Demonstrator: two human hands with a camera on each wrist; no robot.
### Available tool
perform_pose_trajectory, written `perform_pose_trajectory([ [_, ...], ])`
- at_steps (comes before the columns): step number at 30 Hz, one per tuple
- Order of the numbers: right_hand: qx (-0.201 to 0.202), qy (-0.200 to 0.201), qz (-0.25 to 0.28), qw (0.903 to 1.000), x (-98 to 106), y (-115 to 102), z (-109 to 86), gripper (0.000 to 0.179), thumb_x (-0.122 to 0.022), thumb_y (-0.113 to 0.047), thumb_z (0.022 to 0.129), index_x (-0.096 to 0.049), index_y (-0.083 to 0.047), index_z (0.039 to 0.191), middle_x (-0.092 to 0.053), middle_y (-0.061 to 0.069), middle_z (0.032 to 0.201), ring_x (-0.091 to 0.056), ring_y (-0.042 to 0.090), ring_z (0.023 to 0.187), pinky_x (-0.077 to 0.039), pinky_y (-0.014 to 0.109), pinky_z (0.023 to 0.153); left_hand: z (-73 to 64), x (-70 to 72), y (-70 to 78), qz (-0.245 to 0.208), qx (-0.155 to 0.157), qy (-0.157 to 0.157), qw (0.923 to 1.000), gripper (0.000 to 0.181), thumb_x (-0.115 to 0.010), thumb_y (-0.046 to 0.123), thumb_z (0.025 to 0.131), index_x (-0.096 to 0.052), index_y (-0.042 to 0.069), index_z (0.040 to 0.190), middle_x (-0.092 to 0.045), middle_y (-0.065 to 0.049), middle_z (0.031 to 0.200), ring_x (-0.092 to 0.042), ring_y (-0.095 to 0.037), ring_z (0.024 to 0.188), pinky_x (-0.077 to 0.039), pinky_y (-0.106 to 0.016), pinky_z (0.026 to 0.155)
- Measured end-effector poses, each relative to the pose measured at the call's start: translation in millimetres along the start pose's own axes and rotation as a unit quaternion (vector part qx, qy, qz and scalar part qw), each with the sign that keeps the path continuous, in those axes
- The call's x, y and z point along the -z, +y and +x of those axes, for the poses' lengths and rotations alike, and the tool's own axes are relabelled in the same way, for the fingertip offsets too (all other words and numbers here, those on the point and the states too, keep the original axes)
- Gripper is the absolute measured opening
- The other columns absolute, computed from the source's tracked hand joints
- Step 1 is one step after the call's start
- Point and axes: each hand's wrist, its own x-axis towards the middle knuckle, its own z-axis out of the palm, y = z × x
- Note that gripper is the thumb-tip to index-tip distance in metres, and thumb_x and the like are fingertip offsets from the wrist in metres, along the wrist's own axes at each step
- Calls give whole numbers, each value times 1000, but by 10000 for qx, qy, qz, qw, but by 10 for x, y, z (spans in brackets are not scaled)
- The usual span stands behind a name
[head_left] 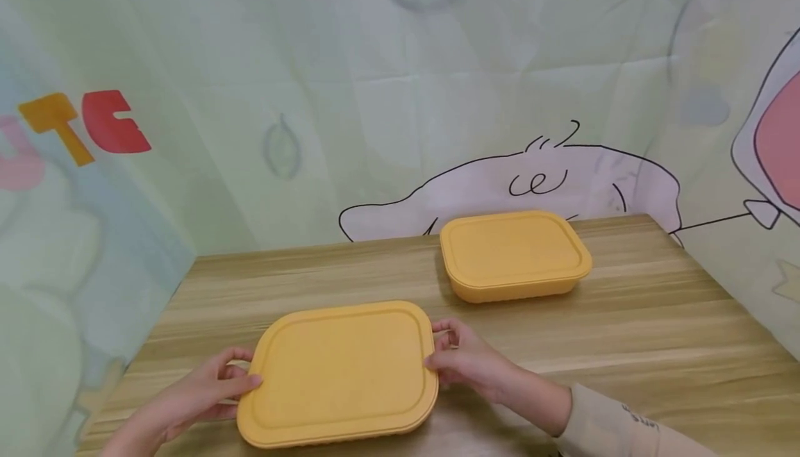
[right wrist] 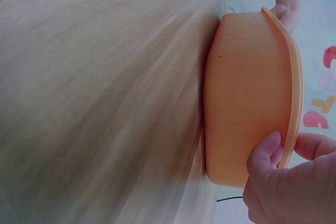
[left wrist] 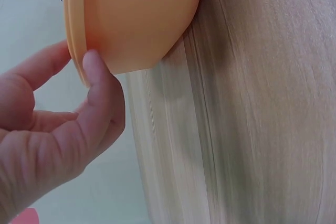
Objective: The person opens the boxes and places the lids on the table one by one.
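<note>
A yellow lidded food container (head_left: 340, 370) is at the near middle of the wooden table in the head view. My left hand (head_left: 203, 394) pinches its left rim, thumb on top of the lid and fingers beneath the edge. On the opposite side my right hand (head_left: 469, 363) pinches the right rim the same way. The left wrist view shows the left hand (left wrist: 63, 114) holding the lid's edge (left wrist: 76, 24). In the right wrist view, the right hand (right wrist: 294, 177) grips the rim near a corner of the container (right wrist: 247, 98).
A second yellow lidded container (head_left: 515, 252) sits behind and to the right on the wooden table (head_left: 300, 280). Beyond the table's back edge hangs a pale printed cloth (head_left: 325, 96) with cartoon drawings and letters.
</note>
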Motion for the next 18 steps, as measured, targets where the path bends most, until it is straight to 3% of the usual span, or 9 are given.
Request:
perform_pose_trajectory([
  [11,608,41,-998,9931,-10,-37,-50,62,-64,4,75,-36,6,130,-43,9,90,-47,15,72,-48,23,56,1,11,-13,124,-12,100,9999,59,-55,19,95,-20,-15,127,-51,-10,96,-60,-19,83,-55,-33,71],
  [18,574,34,-939,9939,-32,-35,-54,69,-63,6,74,-30,9,135,-42,10,92,-47,16,73,-48,25,58,-2,19,-28,144,-47,73,9999,59,-54,19,95,-18,-15,127,-51,-10,95,-60,-19,82,-55,-32,70],
])
